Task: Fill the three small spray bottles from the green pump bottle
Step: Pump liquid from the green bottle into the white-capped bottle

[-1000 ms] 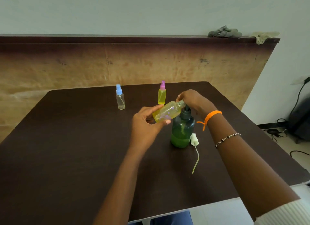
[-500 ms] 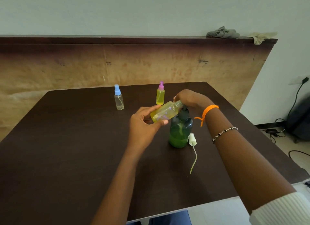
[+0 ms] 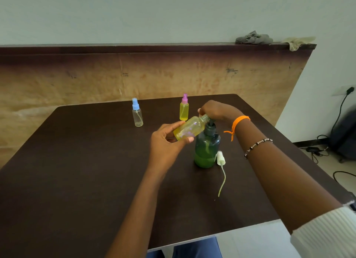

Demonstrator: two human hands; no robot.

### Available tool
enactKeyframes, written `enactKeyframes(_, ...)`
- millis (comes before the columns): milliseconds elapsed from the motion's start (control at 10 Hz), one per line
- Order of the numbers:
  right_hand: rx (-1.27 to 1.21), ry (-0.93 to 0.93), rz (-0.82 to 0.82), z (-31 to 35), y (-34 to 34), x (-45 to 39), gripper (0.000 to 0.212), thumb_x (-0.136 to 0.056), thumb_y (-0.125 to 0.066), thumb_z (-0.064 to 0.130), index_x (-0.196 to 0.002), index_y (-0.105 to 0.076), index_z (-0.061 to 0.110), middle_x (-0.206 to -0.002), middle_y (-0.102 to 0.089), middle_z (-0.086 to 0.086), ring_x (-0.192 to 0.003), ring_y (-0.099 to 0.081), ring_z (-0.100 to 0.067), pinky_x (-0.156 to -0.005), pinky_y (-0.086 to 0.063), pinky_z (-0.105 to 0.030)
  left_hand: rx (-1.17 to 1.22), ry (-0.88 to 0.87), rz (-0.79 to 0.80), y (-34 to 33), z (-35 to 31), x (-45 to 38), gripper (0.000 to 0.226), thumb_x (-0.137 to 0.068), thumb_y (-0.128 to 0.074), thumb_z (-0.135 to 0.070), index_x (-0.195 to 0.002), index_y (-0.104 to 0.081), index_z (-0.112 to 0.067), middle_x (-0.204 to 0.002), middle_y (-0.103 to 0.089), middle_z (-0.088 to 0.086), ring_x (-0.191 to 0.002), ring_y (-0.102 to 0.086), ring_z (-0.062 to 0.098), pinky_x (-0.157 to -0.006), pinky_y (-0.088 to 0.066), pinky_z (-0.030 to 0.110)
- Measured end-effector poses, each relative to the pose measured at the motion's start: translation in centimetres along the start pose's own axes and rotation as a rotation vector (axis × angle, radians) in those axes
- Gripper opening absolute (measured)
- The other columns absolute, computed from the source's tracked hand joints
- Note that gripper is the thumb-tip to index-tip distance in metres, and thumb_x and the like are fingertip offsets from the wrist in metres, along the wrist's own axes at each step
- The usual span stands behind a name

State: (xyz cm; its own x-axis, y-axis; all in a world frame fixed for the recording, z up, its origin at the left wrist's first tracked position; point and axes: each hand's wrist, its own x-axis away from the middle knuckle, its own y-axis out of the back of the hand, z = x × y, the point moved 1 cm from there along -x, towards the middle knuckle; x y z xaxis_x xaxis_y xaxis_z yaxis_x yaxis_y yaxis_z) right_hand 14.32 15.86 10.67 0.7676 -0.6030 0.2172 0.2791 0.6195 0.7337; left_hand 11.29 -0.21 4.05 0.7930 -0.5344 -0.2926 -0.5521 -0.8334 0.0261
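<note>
Deliberately tilted uncapped spray bottle (image 3: 189,130) in gripping left hand (image 3: 167,144) toward spout at twelve o'clock, right hand (image 3: 215,109) clamped on green pump bottle (image 3: 207,149) head, for filling.

Pump head of green pump bottle (image 3: 207,148) hidden under right hand (image 3: 215,110), probably pressed

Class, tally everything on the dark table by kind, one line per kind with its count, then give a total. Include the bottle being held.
Small spray bottles: 3 (blue-capped, pink-capped, uncapped one held in the left hand)
Green pump bottle: 1
Loose white spray cap with dip tube: 1
Total: 5
</note>
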Motion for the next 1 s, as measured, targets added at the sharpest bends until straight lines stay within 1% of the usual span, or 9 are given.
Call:
enactKeyframes(100,-0.029,-0.018,0.004,-0.3,-0.5,-0.4,0.030,-0.098,-0.035,0.006,-0.101,-0.062,-0.007,-0.108,-0.062,-0.019,-0.103,-0.058,-0.032,-0.062,-0.045,-0.020,0.001,-0.003,0.005,0.0,0.2,0.1,0.049,-0.069,-0.078,0.000,-0.106,-0.064,-0.029,-0.097,-0.065,-0.002,-0.079,-0.064,-0.006,-0.071,-0.048,0.009)
enactKeyframes(200,-0.123,-0.037,-0.037,-1.0,-1.2,-0.5,0.036,-0.100,-0.034,0.007,-0.128,-0.050,-0.006,-0.134,-0.051,-0.023,-0.125,-0.048,-0.035,-0.086,-0.040,-0.030,-0.012,0.000,0.007,-0.2,0.5,0.1,0.049,-0.069,-0.078,0.000,-0.106,-0.064,-0.028,-0.097,-0.065,-0.002,-0.080,-0.064,-0.006,-0.072,-0.048,0.009)
enactKeyframes(300,-0.155,-0.018,-0.081,-1.2,-1.2,-0.4,0.038,-0.100,-0.034,0.010,-0.134,-0.046,0.001,-0.137,-0.048,-0.022,-0.112,-0.052,-0.031,-0.071,-0.039,-0.027,-0.010,0.003,-0.004,-0.2,0.6,0.0,0.049,-0.069,-0.078,0.001,-0.106,-0.065,-0.029,-0.098,-0.065,-0.001,-0.080,-0.064,-0.006,-0.073,-0.048,0.009)
enactKeyframes(400,-0.164,-0.015,-0.069,-0.6,-1.1,0.0,0.036,-0.099,-0.034,0.010,-0.127,-0.051,-0.005,-0.097,-0.059,-0.019,-0.070,-0.048,-0.018,-0.052,-0.037,-0.019,-0.001,0.002,-0.009,-0.1,0.5,0.0,0.049,-0.069,-0.078,0.002,-0.107,-0.065,-0.027,-0.099,-0.065,0.000,-0.080,-0.064,-0.005,-0.074,-0.049,0.010)
enactKeyframes(500,-0.119,-0.043,-0.026,0.0,-0.1,-0.2,0.031,-0.099,-0.038,0.013,-0.108,-0.060,-0.008,-0.067,-0.047,-0.009,-0.058,-0.038,-0.016,-0.043,-0.038,-0.018,0.005,0.003,-0.005,-0.1,0.3,0.0,0.050,-0.069,-0.078,0.000,-0.108,-0.065,-0.027,-0.099,-0.066,-0.002,-0.082,-0.064,-0.005,-0.076,-0.049,0.011)
enactKeyframes(700,-0.264,-0.031,-0.066,-1.0,-1.4,-0.6,0.035,-0.095,-0.040,0.013,-0.121,-0.057,-0.005,-0.084,-0.051,-0.006,-0.077,-0.048,-0.019,-0.077,-0.046,-0.032,-0.002,0.023,-0.001,0.1,0.6,-0.2,0.053,-0.067,-0.080,0.001,-0.109,-0.065,-0.027,-0.098,-0.067,0.001,-0.081,-0.064,-0.003,-0.077,-0.050,0.013)
enactKeyframes(800,-0.249,-0.027,-0.066,-1.6,-1.7,-0.9,0.029,-0.097,-0.035,0.010,-0.100,-0.062,0.000,-0.083,-0.048,-0.004,-0.081,-0.047,-0.019,-0.095,-0.043,-0.038,-0.005,0.030,0.007,0.0,0.7,-0.3,0.054,-0.066,-0.080,0.002,-0.110,-0.065,-0.025,-0.096,-0.066,-0.002,-0.080,-0.063,-0.004,-0.078,-0.051,0.013)
enactKeyframes(900,-0.237,-0.014,-0.084,-1.5,-1.5,-1.0,0.035,-0.097,-0.035,0.009,-0.066,-0.048,0.020,-0.071,-0.045,0.003,-0.063,-0.042,-0.008,-0.078,-0.045,-0.029,-0.005,0.032,0.007,0.1,0.6,-0.2,0.053,-0.067,-0.079,0.001,-0.112,-0.065,-0.024,-0.095,-0.065,-0.003,-0.079,-0.063,-0.006,-0.075,-0.050,0.012)
enactKeyframes(1000,-0.249,-0.009,-0.006,-0.8,-0.8,-0.3,0.036,-0.099,-0.038,0.015,-0.066,-0.051,0.010,-0.062,-0.049,-0.006,-0.054,-0.044,-0.013,-0.048,-0.041,-0.017,0.008,0.037,0.013,0.1,0.4,-0.1,0.052,-0.069,-0.079,0.000,-0.115,-0.066,-0.018,-0.098,-0.066,-0.001,-0.081,-0.063,-0.004,-0.078,-0.051,0.013)
